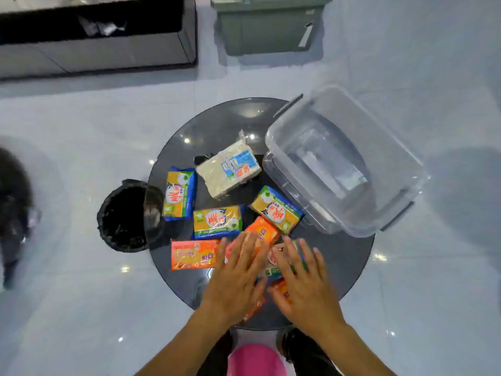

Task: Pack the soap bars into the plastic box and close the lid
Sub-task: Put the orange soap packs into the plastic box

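Note:
Several wrapped soap bars lie on a round dark glass table (pixel 211 126). A white bundle (pixel 227 169) lies toward the back, three blue-and-yellow packs (pixel 179 194) (pixel 217 221) (pixel 277 209) in the middle, and an orange pack (pixel 193 254) at the front left. A clear plastic box (pixel 344 161) with its lid sits at the table's right. My left hand (pixel 235 278) lies flat, fingers spread, over an orange pack (pixel 262 231). My right hand (pixel 306 283) lies flat over more packs (pixel 273 257), partly hiding them. Neither hand grips anything.
A black-lined waste bin (pixel 123 215) stands on the floor left of the table. A green crate (pixel 268 25) and a dark cabinet (pixel 97 33) stand at the back. The floor is glossy white tile. A dark blurred shape (pixel 13 207) is at the left edge.

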